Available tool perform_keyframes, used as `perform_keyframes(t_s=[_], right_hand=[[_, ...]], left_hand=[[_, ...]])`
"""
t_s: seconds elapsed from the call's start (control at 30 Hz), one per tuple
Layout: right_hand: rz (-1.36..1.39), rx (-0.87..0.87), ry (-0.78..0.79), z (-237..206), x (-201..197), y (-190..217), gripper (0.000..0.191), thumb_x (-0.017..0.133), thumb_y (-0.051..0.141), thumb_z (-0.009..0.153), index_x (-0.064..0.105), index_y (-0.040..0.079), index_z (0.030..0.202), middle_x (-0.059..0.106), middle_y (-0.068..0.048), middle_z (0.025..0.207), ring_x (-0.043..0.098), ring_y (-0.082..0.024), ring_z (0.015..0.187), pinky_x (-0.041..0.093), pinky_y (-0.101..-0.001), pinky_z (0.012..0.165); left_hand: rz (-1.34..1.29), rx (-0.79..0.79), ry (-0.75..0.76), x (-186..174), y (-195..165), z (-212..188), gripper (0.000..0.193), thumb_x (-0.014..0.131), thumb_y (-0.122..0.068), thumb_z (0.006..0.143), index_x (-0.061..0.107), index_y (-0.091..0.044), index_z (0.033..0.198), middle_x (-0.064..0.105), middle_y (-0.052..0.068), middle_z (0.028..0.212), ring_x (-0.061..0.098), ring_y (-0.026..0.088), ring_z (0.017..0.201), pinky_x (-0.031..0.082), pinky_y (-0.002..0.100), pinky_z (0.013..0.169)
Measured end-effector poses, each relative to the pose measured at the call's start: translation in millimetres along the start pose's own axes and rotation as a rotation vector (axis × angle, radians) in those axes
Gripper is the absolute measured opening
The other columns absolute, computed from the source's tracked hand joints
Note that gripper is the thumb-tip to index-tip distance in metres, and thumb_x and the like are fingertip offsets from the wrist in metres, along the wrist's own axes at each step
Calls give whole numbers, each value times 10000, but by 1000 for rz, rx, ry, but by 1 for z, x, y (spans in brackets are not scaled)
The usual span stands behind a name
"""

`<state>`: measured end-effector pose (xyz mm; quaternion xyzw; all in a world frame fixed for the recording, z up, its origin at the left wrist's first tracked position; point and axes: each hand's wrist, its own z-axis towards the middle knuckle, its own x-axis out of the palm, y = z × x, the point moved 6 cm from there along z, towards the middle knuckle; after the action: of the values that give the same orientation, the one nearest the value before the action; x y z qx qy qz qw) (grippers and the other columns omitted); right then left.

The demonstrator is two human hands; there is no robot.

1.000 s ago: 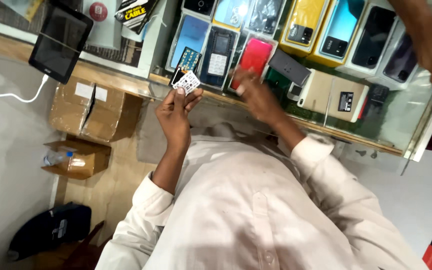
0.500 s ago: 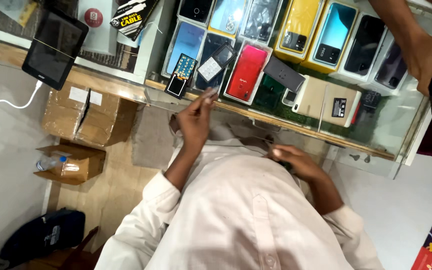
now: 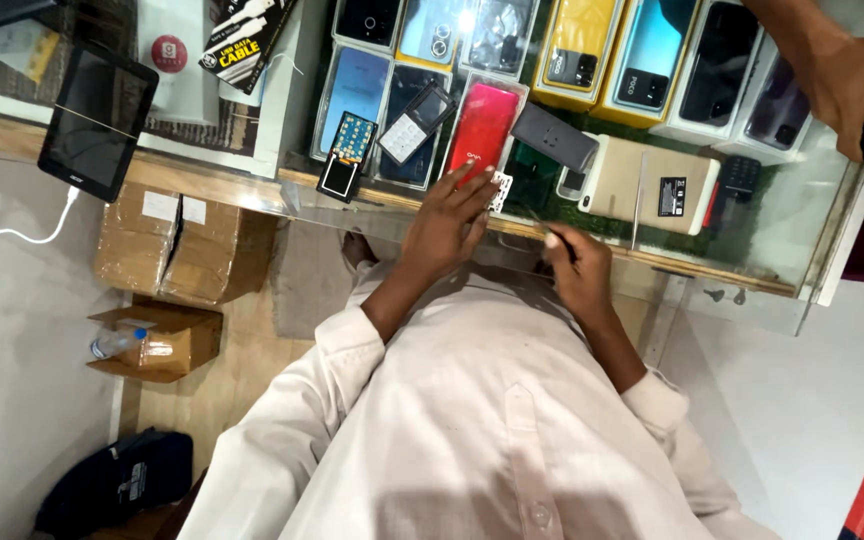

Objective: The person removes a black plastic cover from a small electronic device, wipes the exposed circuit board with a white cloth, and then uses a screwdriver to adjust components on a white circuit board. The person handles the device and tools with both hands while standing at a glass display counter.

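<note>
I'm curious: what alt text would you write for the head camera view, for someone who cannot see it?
Seen from above, a person in a pale shirt rests the left hand by a small white card on a glass counter, while the right hand pinches a thin tool. Phones fill the counter, including a red phone; cardboard boxes sit on the floor.

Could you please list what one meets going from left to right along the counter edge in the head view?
Black tablet → small black phone with a colourful screen → left hand → small white card → right hand → beige phone lying face down.
</note>
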<state>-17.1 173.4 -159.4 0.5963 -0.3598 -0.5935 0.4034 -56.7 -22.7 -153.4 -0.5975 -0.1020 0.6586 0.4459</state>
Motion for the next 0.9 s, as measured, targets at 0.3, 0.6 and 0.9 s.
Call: perform_keyframes(t_s=[0.3,0.6,0.9], right_hand=[[-308,-303,-77,10,7,26,207,818,21,890,751,25,1086,678,-129,937,695,-257,794,548,-352,696],[-322,-358,-83,7,10,27,213,824,40,885,746,44,1083,669,-114,1052,724,-245,884,576,-331,743],[-355,-339,-81,6,12,28,189,824,28,882,746,29,1054,672,-105,1038,720,-245,850,568,-341,718]], left_hand=[[9,-97,-127,5,6,7,280,717,-101,911,735,-144,1186,644,-12,1385,539,283,1338,434,434,1115],[9,-120,-115,5,8,7,297,733,-113,902,733,-152,1196,639,-18,1384,540,274,1338,425,439,1125],[-13,-166,-99,7,9,8,295,739,-112,892,739,-165,1182,642,-30,1386,546,271,1327,437,440,1112]])
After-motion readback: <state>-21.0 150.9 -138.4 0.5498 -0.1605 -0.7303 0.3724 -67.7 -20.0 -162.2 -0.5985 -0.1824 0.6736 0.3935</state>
